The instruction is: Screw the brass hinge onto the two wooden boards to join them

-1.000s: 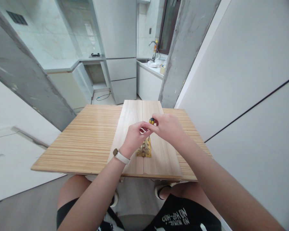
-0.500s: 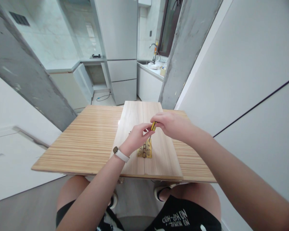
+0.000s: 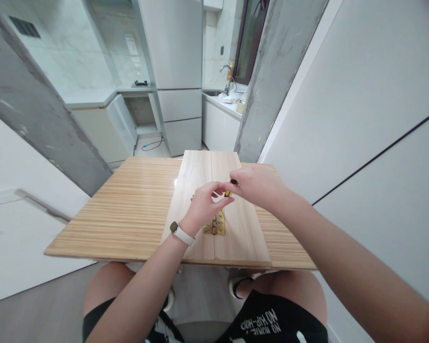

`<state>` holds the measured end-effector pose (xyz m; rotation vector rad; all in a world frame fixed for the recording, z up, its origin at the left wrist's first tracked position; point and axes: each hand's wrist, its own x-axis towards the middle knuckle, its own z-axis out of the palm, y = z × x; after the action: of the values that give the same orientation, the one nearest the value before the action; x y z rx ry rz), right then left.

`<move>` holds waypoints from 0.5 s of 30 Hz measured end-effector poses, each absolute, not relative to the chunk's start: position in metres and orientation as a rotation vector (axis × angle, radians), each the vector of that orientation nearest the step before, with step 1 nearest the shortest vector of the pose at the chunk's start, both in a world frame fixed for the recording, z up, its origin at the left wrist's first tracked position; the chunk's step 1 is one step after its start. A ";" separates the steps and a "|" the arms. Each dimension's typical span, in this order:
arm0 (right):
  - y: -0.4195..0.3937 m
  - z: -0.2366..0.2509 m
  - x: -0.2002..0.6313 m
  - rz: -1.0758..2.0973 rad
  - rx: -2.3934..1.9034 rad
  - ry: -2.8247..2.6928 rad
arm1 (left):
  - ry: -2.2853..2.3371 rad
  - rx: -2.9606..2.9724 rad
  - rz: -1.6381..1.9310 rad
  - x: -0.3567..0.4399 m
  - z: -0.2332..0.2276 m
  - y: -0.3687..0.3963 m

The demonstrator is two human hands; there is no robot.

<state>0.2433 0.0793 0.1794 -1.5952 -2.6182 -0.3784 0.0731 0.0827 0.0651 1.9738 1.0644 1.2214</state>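
Observation:
My right hand (image 3: 254, 185) is closed around the top of a small yellow-and-black screwdriver (image 3: 228, 193); its black end pokes out between the fingers. The thumb and fingertips of my left hand (image 3: 209, 199) close loosely around the lower yellow part. The tool's tip is hidden behind my left hand. Just beneath my hands, a brass hinge (image 3: 215, 225) with several holes lies flat across the seam between two pale wooden boards (image 3: 236, 243). My left wrist covers part of the left board and the hinge's upper left portion.
The boards rest on a striped wooden table (image 3: 128, 205), whose front edge is just above my knees. A white panel (image 3: 372, 119) rises on the right. Beyond the table stand a refrigerator (image 3: 180, 57) and a sink counter (image 3: 221, 116).
The screwdriver has turned in my fingers, and its black end now shows at the top. My right hand has shifted slightly right, while my left thumb reaches further out beneath the handle.

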 end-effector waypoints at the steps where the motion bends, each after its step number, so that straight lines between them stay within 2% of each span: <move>1: 0.079 0.179 0.241 -0.406 -1.620 -2.608 | 1.069 1.965 1.232 0.074 0.065 0.082; 10: 0.076 0.174 0.225 -0.482 -1.735 -2.457 | 1.131 1.948 1.269 0.077 0.061 0.082; 15: 0.072 0.184 0.231 -0.339 -1.676 -2.498 | 1.112 2.030 1.247 0.075 0.063 0.084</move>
<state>0.2315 0.0723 0.1840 -1.6764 -2.4978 -0.3385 0.0748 0.0842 0.0627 2.0302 1.1115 1.2470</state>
